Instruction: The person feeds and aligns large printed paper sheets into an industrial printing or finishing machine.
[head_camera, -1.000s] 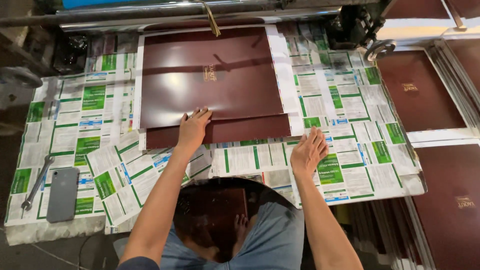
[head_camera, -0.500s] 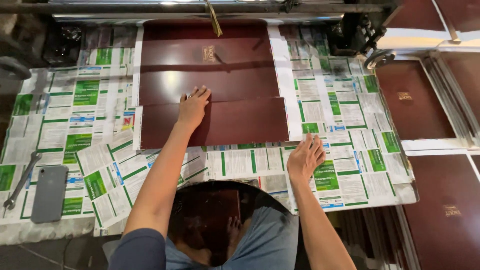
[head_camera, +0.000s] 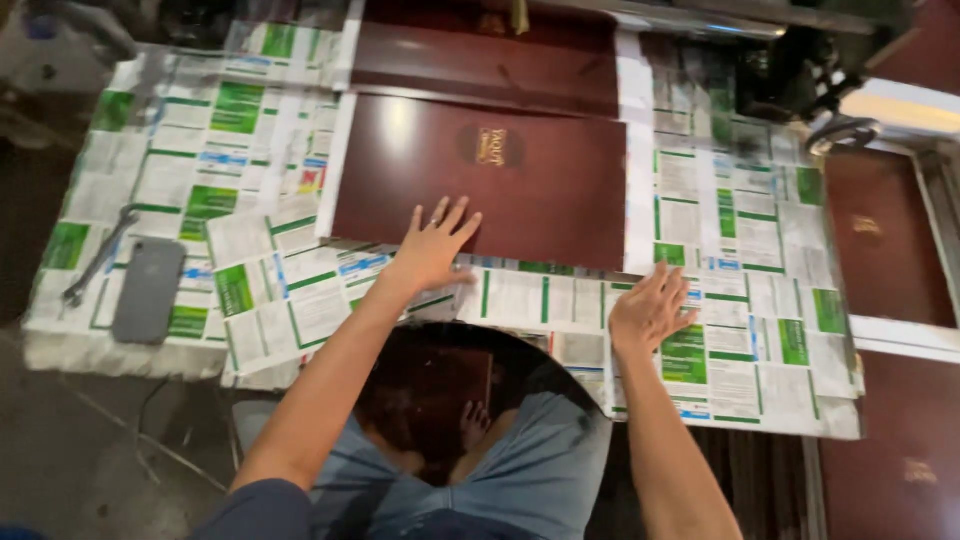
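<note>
Left hand: the left hand (head_camera: 432, 248) lies palm down with its fingers (head_camera: 452, 215) spread wide, fingertips on the near edge of the maroon cover, the heel of the hand over the newspaper just below it.
Right hand: the right hand (head_camera: 648, 312) rests flat on the newspaper, fingers (head_camera: 678, 292) spread and holding nothing, near the cover's lower right corner but apart from it.
Maroon cover: a large glossy dark-red board, the maroon cover (head_camera: 500, 185), lies flat in the middle of the table, slightly skewed, with a small gold emblem (head_camera: 490, 146) near its upper middle.
Second sheet: another dark-red sheet (head_camera: 490, 60) lies just beyond the cover, its near part tucked under the cover's far edge.
Table: the table (head_camera: 120, 355) is covered with overlapping green-and-white newspaper (head_camera: 730, 300).
Phone: a grey phone (head_camera: 148, 290) lies face down at the left, well apart from both hands.
Wrench: a metal wrench (head_camera: 98, 258) lies just beside the phone, on its left.
Right side: more dark-red panels (head_camera: 880, 240) lie in light frames beyond the newspaper's right edge.
Near edge: a dark glossy round surface (head_camera: 440, 390) sits in front of the person's body, below the table edge.
</note>
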